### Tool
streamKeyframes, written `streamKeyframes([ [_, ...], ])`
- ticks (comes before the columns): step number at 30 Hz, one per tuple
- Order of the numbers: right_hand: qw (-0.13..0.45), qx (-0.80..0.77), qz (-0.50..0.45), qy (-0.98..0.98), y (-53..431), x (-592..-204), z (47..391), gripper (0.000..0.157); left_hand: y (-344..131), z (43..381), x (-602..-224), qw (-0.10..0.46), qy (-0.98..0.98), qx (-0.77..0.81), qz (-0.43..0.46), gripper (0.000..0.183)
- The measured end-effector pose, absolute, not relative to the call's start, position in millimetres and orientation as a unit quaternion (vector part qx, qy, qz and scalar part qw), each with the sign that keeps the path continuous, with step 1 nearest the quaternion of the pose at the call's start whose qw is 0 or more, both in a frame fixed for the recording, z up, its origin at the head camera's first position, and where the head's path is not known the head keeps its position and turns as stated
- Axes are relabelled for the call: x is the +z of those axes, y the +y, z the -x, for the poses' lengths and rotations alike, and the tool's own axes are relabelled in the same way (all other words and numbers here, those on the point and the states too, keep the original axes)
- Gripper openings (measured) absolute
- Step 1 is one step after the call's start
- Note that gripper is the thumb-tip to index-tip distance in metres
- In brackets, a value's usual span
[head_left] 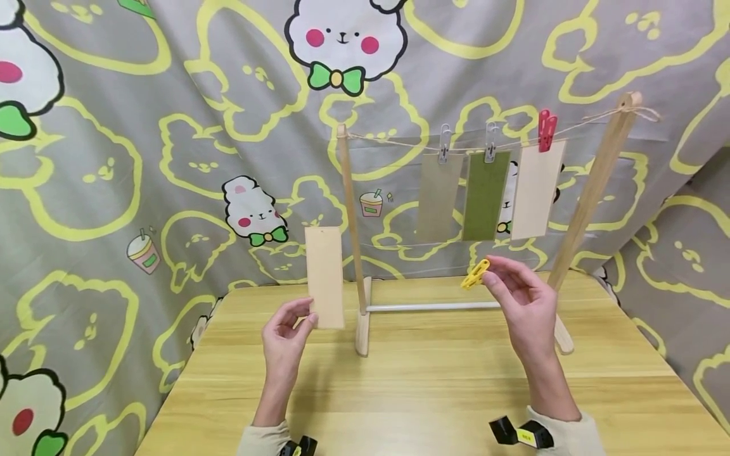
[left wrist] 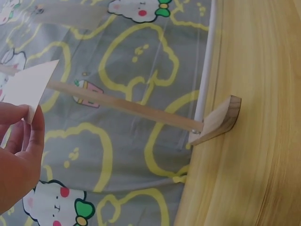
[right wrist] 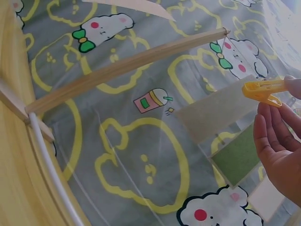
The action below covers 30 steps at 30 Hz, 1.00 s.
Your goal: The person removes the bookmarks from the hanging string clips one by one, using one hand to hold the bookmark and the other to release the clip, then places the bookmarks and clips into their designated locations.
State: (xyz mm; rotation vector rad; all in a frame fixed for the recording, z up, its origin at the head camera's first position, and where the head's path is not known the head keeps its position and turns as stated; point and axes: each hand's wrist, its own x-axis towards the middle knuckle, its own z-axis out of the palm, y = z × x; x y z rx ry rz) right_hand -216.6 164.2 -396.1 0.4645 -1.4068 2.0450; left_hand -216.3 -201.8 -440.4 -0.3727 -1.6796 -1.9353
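My left hand pinches a cream rectangular card by its lower left edge, holding it upright left of the wooden stand. In the left wrist view the same card sits between thumb and fingers. A yellow clothespin is pinched in my right hand, in front of the stand and below the hanging cards. From the string hang a grey-beige card and a green card, each on a clear clothespin, and a cream card on a red clothespin.
The stand has a left post, a thicker right post and a white bar low between its feet. It stands on a wood-grain table. Patterned grey cloth hangs behind and at the sides.
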Motion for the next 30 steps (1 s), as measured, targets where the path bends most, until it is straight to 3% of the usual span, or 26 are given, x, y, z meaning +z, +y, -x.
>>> streamKeyframes([
  [18,0.258,0.769,-0.155,-0.563,154.0,-414.7,219.8,0.031,-200.9,215.9,-445.6,0.278,-0.626,-0.714,0.144,0.028],
  [30,0.220,0.766,-0.076,-0.600,145.7,-426.7,231.3,0.030,-205.4,222.6,-451.8,0.271,-0.636,-0.714,0.111,0.028],
])
